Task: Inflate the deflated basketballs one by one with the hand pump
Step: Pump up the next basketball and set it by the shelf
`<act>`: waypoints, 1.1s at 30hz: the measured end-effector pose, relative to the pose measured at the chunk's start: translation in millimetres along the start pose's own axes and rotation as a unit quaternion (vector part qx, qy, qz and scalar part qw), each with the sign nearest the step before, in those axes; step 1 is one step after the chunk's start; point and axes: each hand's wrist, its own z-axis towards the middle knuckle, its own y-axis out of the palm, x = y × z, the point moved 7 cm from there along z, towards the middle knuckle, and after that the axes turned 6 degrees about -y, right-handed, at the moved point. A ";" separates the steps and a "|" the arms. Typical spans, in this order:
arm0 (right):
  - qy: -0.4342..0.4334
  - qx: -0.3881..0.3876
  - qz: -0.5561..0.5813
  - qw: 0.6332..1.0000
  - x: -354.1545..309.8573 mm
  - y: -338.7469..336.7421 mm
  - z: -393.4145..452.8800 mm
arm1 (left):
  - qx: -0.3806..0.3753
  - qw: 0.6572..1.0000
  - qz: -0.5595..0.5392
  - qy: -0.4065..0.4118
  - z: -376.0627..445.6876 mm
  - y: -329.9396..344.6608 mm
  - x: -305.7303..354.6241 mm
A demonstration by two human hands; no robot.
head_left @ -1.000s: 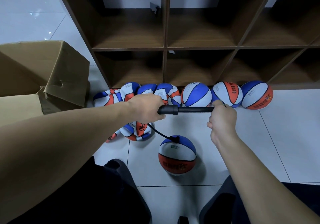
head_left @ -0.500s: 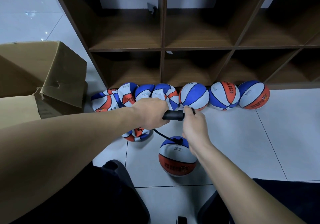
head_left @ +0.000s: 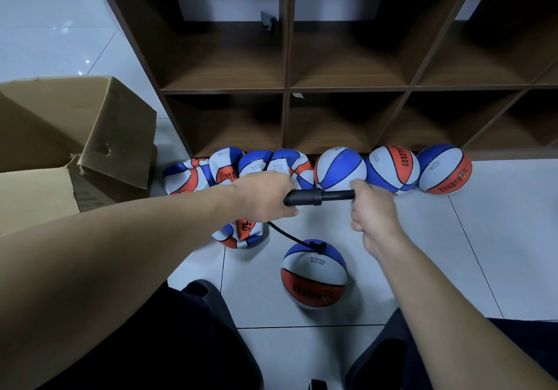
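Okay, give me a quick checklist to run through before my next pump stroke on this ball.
1. Left hand grips the pump barrel: ok.
2. Right hand grips the handle end: ok.
3. Hose runs unkinked to the ball on the floor: ok.
4. Needle seated in the valve: cannot tell, too small.
5. Ball looks round: ok; firmness: cannot tell.
6. Flat balls waiting nearby: ok.

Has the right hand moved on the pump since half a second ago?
Yes. The right hand has pulled rightward, away from the left hand gripping the pump barrel; against the ball on the hose, it now sits further right, rod exposed.
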 end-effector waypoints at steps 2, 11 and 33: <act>0.015 0.037 0.017 0.999 -1.4 -21.4 7.7 | -0.014 1.000 0.001 -0.014 0.4 -0.9 -10.3; -0.031 0.095 0.027 0.995 -7.0 -18.8 -12.2 | -0.023 0.999 0.027 -0.025 -3.9 1.7 -19.5; -0.063 -0.107 -0.078 0.989 -16.2 44.5 -37.3 | 0.018 1.000 -0.001 -0.016 -2.8 -4.3 6.9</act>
